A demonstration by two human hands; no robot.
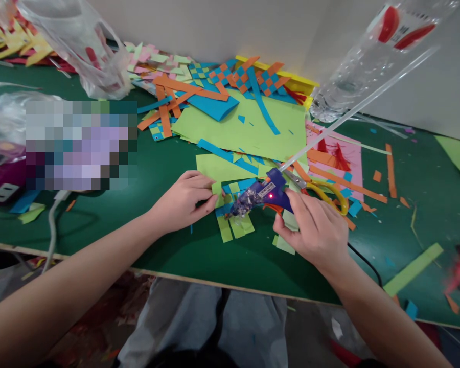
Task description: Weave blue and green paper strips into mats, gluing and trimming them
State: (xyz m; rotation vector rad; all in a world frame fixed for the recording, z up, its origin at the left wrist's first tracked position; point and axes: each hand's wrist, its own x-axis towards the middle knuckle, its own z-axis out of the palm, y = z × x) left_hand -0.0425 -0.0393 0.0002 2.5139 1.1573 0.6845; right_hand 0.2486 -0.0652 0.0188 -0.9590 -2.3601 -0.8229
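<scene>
My right hand [317, 227] grips a blue hot glue gun [273, 190] with a lit red light and an orange trigger. A long clear glue stick [352, 115] sticks out of its back end. The nozzle, crusted with glue and foil-like wrap, points left and down over a woven piece of blue and green paper strips [225, 210]. My left hand [187, 200] pinches a green strip [217, 193] at the woven piece's left edge. Yellow-handled scissors [331, 193] lie just behind my right hand, partly hidden by the glue gun.
Green paper sheets [245, 125], orange and blue strips and woven pieces lie at the back. A tilted plastic bottle [352, 71] stands at back right, a plastic bag [88, 56] at back left. The glue gun's black cord [366, 260] runs right; a white cable [52, 225] hangs over the front edge.
</scene>
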